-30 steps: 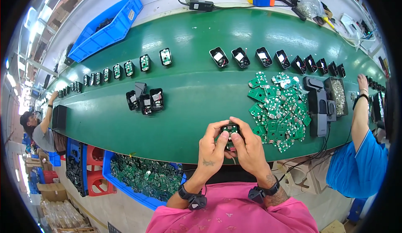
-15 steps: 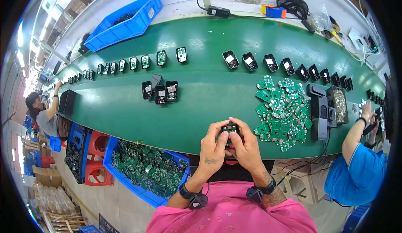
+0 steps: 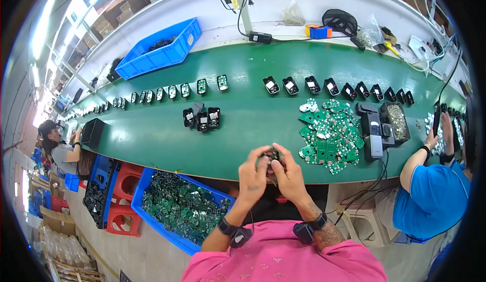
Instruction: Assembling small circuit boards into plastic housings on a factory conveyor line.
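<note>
Between both hands, over the table's near edge, is a small black housing with a circuit board (image 3: 272, 154) in it, partly hidden by fingers and blurred. My left hand (image 3: 252, 177) curls round its left side. Around the other side wraps my right hand (image 3: 288, 174), its thumb close to the board. Just beyond, on the green table (image 3: 243, 135), several open black housings (image 3: 202, 122) stand in a small group. A heap of green circuit boards (image 3: 331, 135) lies to the right of my hands.
Rows of black housings stand at the far left (image 3: 185, 90) and far right (image 3: 312, 85). A blue crate (image 3: 159, 51) sits at the back left. Beside the heap are a grey device (image 3: 373, 130) and a tray of small parts (image 3: 396, 120). A blue bin (image 3: 187, 206) of boards stands below. Co-workers sit either side.
The housing has been turned in my hands, and its board face shows less plainly. My fingers have shifted round it. The whole view has tipped upward a little.
</note>
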Motion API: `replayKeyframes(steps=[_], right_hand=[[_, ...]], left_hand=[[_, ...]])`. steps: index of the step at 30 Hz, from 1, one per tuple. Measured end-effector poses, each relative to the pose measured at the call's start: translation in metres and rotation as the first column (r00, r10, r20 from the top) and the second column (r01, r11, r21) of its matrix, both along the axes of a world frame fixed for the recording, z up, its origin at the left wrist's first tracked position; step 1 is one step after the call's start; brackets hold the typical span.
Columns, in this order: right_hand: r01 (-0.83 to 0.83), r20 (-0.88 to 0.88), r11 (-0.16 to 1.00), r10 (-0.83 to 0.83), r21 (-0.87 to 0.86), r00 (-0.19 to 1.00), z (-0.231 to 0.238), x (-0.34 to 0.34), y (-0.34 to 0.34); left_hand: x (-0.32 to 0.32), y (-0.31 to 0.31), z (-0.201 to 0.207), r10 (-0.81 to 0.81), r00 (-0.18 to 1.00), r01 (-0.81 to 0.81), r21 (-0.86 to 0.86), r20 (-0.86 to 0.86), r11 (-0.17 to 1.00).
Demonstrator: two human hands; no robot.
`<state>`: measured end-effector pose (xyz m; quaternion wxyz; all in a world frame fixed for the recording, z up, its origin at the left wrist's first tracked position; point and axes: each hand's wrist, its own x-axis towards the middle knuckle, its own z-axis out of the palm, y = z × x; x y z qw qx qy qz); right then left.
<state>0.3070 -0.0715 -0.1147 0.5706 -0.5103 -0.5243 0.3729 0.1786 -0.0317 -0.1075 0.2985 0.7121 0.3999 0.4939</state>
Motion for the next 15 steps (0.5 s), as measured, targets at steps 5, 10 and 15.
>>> replayKeyframes(steps=[5,10,15], right_hand=[[0.179,0.380,0.976,-0.213,0.123,0.900,-0.046,0.008,0.002],[-0.015,0.433,0.968,-0.098,0.250,0.896,-0.041,0.013,-0.002],[-0.105,0.374,0.982,0.040,0.155,0.927,-0.046,0.021,-0.006]], left_hand=[[-0.005,0.094,-0.008,0.038,0.976,0.073,-0.486,0.215,0.871],[0.010,0.226,-0.021,0.044,0.997,-0.010,-0.424,0.070,0.906],[0.015,0.310,-0.032,0.206,0.940,-0.285,-0.299,-0.271,0.911]])
